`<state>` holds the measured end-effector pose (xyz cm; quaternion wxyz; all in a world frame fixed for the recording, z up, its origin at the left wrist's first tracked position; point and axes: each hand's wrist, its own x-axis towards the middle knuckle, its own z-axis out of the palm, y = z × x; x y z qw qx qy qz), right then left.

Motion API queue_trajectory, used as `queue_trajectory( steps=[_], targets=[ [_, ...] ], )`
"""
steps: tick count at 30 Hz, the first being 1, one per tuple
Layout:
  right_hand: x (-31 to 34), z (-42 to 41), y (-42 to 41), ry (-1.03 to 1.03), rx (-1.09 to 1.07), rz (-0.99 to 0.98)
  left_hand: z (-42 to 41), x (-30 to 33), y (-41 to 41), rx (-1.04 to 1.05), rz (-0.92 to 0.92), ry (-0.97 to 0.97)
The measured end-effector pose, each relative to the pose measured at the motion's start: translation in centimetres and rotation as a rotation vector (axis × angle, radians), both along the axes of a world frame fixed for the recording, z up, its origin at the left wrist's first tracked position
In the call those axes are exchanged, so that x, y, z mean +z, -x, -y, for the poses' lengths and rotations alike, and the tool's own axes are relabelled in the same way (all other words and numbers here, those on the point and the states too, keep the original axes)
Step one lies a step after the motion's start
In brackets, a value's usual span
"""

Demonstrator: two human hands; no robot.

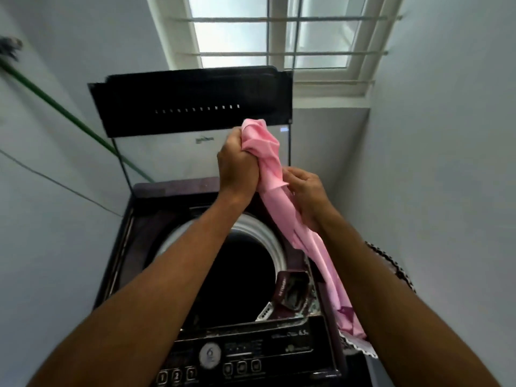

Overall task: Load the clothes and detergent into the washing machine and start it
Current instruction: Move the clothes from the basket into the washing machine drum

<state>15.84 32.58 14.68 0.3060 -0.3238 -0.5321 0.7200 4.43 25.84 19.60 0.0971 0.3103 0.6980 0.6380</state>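
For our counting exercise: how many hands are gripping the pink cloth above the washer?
2. The left hand clutches the bunched top of the pink cloth; the right hand holds it just lower, to the right. None seem hidden.

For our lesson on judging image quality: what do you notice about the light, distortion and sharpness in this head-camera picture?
Head view: the bright barred window backlights the scene, leaving the round dark drum opening almost black; the wide-angle lens bends the walls and stretches the forearms; the control panel's print is soft and unreadable; the crumpled pink cloth in both hands is evenly lit.
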Motion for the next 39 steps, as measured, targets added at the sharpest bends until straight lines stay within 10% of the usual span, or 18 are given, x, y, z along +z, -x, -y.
queue_trajectory(
  steps=[8, 18, 24, 29, 39],
  targets=[
    [-0.3, 3.3, 4.2, -0.242, 0.131, 0.316, 3.0, -0.2, 4.2, 0.359, 0.042, 0.013],
    [-10.8, 3.7, 2.5, -0.049, 0.13, 0.499, 6.6, -12.3, 6.3, 0.49, 0.641, 0.316],
    [-12.7, 1.8, -3.8, -0.911, 0.19, 1.083, 4.2, -17.5, -1.5, 0.073, 0.422, 0.739],
    [-15.2, -0.5, -8.3, -0.619, 0.178, 1.145, 1.1, -16.6, -9.6, -0.479, 0.119, 0.688],
    [-18.3, -3.0, -13.2, 0.09, 0.098, 0.71, -2.2, -17.5, -11.1, -0.744, -0.569, 0.95]
  ],
)
